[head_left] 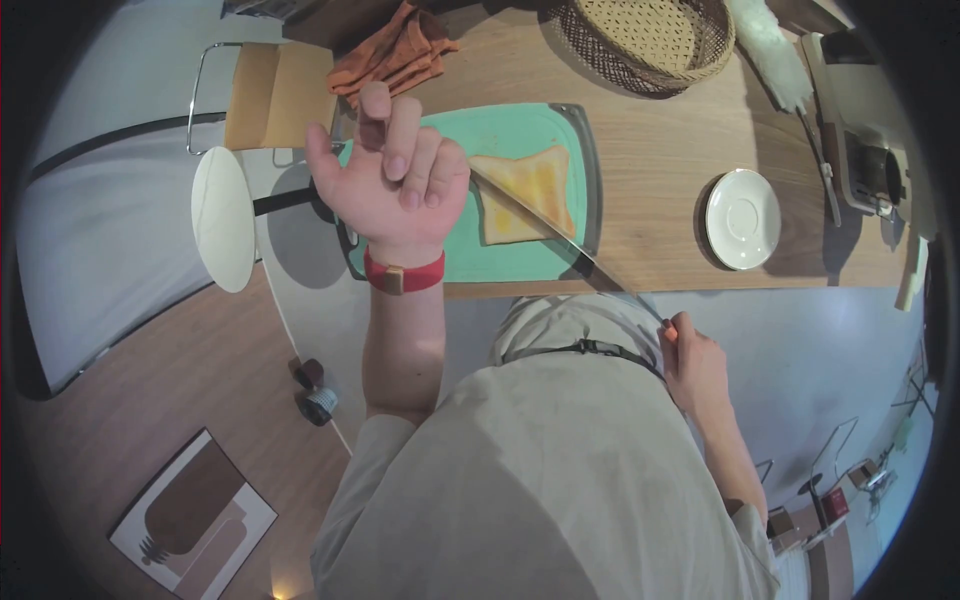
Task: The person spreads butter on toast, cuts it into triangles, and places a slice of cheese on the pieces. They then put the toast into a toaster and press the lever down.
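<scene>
A slice of toast (523, 190) lies on the green cutting board (470, 262) near the table's front edge. Across the toast runs a long knife (545, 222), its tip near the slice's upper left corner. The knife's near end reaches my right hand (693, 362), which is closed around its handle beyond the table edge. My left hand (398, 180) is raised over the left part of the board, palm up with fingers loosely curled and apart, holding nothing. A red wristband is on that wrist. Part of the board is hidden behind my left hand.
An orange cloth (395, 52) and a woven basket (650, 40) are at the table's far side. A white saucer (743, 220) sits to the right, near a white appliance (870, 130) and a fluffy white duster (770, 55). A chair (280, 97) stands at the left.
</scene>
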The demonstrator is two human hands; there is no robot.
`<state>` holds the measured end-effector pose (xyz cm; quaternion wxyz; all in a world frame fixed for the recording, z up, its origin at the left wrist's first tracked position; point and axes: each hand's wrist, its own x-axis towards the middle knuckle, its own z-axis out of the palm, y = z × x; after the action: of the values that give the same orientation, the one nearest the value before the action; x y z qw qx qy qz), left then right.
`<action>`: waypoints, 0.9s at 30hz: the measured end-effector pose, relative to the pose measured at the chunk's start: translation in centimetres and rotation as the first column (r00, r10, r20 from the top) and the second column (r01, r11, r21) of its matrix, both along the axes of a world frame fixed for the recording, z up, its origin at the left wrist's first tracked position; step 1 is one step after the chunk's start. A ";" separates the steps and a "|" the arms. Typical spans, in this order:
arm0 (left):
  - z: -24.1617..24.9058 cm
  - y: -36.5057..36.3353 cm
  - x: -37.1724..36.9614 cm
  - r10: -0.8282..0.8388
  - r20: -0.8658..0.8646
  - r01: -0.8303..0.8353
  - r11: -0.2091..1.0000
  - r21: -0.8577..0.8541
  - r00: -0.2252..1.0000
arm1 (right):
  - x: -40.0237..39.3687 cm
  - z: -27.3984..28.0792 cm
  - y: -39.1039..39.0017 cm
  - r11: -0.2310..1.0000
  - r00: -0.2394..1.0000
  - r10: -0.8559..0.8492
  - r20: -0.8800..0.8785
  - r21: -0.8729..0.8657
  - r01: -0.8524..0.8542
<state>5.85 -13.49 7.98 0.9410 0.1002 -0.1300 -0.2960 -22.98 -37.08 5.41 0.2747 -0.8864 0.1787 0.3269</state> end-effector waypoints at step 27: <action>-6.2 -2.5 1.3 -0.547 0.797 -0.959 -0.040 0.279 0.255 | 0.2 0.1 -0.1 0.999 0.998 0.038 0.057 -0.038 -0.036</action>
<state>7.15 -15.95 1.74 0.3218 0.8750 -0.3525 0.0811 -22.80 -37.22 5.47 0.2571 -0.9036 0.1602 0.3027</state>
